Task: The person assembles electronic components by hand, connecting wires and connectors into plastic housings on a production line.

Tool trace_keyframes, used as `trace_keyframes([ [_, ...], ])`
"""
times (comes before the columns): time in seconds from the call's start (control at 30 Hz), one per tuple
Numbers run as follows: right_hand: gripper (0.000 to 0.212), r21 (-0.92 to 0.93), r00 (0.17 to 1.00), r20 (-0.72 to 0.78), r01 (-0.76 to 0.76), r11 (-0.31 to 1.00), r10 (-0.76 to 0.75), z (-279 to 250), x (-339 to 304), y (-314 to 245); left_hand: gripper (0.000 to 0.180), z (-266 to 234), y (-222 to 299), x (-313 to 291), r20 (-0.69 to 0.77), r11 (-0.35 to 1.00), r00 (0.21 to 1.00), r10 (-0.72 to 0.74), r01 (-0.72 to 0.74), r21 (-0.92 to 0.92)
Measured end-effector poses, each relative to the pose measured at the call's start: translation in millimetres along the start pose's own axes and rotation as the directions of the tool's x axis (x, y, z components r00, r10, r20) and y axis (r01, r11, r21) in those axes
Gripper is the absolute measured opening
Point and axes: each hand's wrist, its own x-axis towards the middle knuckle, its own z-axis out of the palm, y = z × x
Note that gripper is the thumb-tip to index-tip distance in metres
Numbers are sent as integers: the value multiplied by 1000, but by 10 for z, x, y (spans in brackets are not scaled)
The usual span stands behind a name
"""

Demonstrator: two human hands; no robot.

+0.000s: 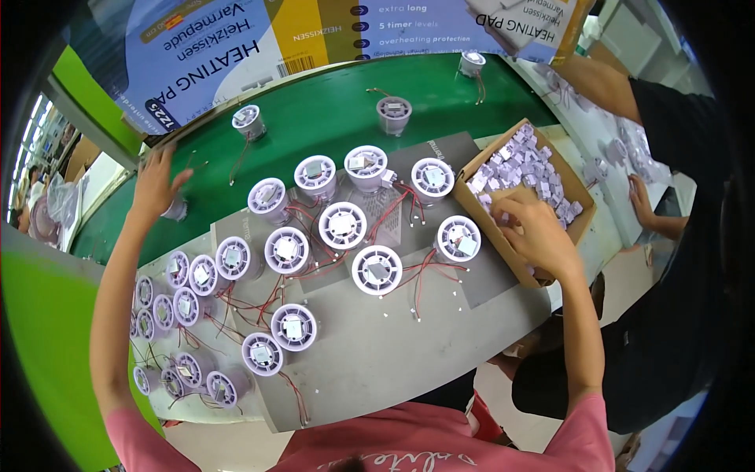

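Hand (543, 236), your right: inside cardboard box (489, 232), fingers bent over small pale blocks (519, 164); whether any is pinched, you cannot tell. Your left hand (155, 187): open, fingers spread, just beside cup-shaped unit (174, 210) on green belt (330, 94); contact unclear. Between your hands, pale round units (344, 226) crowd grey bench (393, 334), red wires (292, 381) tangled across gaps. Box wall divides blocks from units. Printed panel (318, 23) behind belt. Past box, co-worker's hand (642, 203).
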Motion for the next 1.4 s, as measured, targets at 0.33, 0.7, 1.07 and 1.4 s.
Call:
trace_keyframes([
  [0.33, 33, 19, 993, 1, -121, 992, 121, 16, -68, 82, 76, 139, 742, 1264, 2, 768, 776, 631, -625, -137],
  [0.7, 31, 382, 948, -286, -22, 924, 141, -122, -339, 28, 60, -474, 483, 955, 385, 789, 900, 206, 79, -609],
  [1.07, 40, 876, 935, -346, 352, 330, -78, 236, -561, -833, 47, -3048, 1860, -297, 396, 760, 864, 312, 23, -650],
  [1.4, 42, 936, 929, -323, 342, 83, -179, 618, -824, -1013, 27, -2952, 3110, -1174, 493, 903, 845, 206, 30, -429],
])
